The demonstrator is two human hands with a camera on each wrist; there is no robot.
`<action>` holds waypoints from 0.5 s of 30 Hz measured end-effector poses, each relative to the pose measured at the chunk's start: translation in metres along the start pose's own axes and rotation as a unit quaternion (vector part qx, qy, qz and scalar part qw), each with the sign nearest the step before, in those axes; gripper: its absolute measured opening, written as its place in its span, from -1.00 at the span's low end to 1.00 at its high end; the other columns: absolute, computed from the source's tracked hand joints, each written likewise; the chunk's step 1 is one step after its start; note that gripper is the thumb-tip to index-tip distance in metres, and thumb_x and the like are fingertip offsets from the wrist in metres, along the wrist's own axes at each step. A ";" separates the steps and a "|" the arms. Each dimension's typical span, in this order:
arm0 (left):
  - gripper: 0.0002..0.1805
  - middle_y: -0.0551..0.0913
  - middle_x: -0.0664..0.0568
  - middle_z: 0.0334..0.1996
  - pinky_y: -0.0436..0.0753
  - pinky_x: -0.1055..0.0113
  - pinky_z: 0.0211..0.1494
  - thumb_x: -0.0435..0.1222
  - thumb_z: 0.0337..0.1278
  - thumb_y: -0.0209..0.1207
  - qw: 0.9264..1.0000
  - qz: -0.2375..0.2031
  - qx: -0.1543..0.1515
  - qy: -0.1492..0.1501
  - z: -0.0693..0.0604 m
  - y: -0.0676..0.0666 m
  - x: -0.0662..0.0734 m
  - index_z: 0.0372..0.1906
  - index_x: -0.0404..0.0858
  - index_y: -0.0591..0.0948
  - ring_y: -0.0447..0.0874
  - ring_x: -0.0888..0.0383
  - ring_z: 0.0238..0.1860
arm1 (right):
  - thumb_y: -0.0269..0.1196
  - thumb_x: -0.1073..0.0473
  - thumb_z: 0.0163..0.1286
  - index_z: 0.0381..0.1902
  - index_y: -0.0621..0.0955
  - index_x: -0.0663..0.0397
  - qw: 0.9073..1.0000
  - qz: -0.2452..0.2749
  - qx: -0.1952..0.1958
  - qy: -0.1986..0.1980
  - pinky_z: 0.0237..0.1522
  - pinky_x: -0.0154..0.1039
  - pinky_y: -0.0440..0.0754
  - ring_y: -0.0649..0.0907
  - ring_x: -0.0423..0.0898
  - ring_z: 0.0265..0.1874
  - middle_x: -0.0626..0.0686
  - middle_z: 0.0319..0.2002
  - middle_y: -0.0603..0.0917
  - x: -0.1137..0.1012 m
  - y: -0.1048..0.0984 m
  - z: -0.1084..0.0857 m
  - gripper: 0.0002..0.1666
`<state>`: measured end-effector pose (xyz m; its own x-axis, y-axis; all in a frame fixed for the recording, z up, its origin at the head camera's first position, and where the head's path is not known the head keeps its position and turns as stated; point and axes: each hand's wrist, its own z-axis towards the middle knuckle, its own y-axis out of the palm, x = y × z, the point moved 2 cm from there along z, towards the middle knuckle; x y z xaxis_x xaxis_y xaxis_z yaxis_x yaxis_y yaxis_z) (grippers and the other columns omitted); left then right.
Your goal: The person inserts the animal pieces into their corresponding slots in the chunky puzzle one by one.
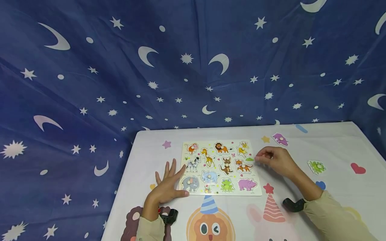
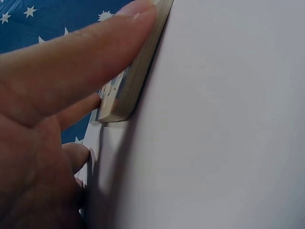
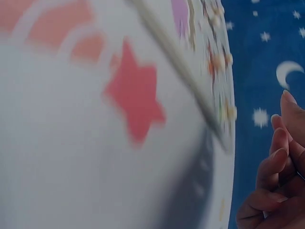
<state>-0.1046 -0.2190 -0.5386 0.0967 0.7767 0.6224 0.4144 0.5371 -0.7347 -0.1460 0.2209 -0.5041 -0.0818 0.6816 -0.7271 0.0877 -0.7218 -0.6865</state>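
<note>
A wooden animal puzzle board (image 1: 235, 193) lies on the table, with several knobbed animal pieces such as the lion (image 1: 222, 147) and elephant (image 1: 190, 183) in it. The green frog picture (image 1: 227, 185) and purple hippo picture (image 1: 247, 184) on the board show no knob. My left hand (image 1: 169, 187) spreads its fingers at the board's left edge; its thumb (image 2: 95, 59) touches the board's side. Beyond the right edge my right hand (image 1: 276, 161) is raised with loosely bent fingers (image 3: 272, 164) and nothing visible in them. A loose purple hippo piece (image 1: 280, 139) and a green frog piece (image 1: 317, 167) lie to the right.
A white cloth (image 1: 337, 144) printed with cartoon animals, stars and hearts covers the table. Behind it hangs a dark blue curtain (image 1: 181, 100) with moons and stars. Each wrist wears a black camera, such as the right one (image 1: 294, 205).
</note>
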 end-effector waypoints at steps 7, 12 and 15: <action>0.17 -0.38 -0.07 0.68 -0.71 -0.46 0.38 0.05 -0.15 0.54 1.000 -0.008 0.004 0.000 0.000 0.000 0.001 0.62 0.08 0.17 -0.65 -0.20 0.64 | 0.48 -0.07 0.26 -0.25 0.74 0.09 0.998 -0.037 0.045 0.035 -0.60 -0.34 0.43 0.46 -0.20 -0.52 -0.01 -0.49 0.59 0.034 -0.035 -0.017 -0.65; 0.17 -0.38 -0.07 0.68 -0.69 -0.46 0.39 0.05 -0.14 0.53 1.000 -0.003 0.003 0.000 -0.001 0.000 0.000 0.62 0.09 0.16 -0.65 -0.20 0.64 | 0.44 -0.12 0.31 -0.22 0.75 0.12 0.993 -0.070 0.075 0.060 -0.57 -0.33 0.41 0.45 -0.19 -0.50 0.00 -0.49 0.63 0.061 -0.056 -0.032 -0.60; 0.16 -0.37 -0.08 0.68 -0.69 -0.46 0.39 0.04 -0.13 0.53 1.000 -0.003 0.003 0.001 -0.001 -0.001 0.001 0.62 0.09 0.16 -0.64 -0.20 0.64 | 0.40 -0.17 0.34 -0.19 0.74 0.15 0.988 -0.089 0.088 0.091 -0.55 -0.35 0.44 0.47 -0.15 -0.44 0.04 -0.43 0.67 0.076 -0.068 -0.042 -0.54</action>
<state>-0.1038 -0.2189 -0.5371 0.0964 0.7723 0.6278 0.4092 0.5443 -0.7324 -0.1166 0.3268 -0.5129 0.1007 0.7989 -0.5929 -0.0872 -0.5866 -0.8052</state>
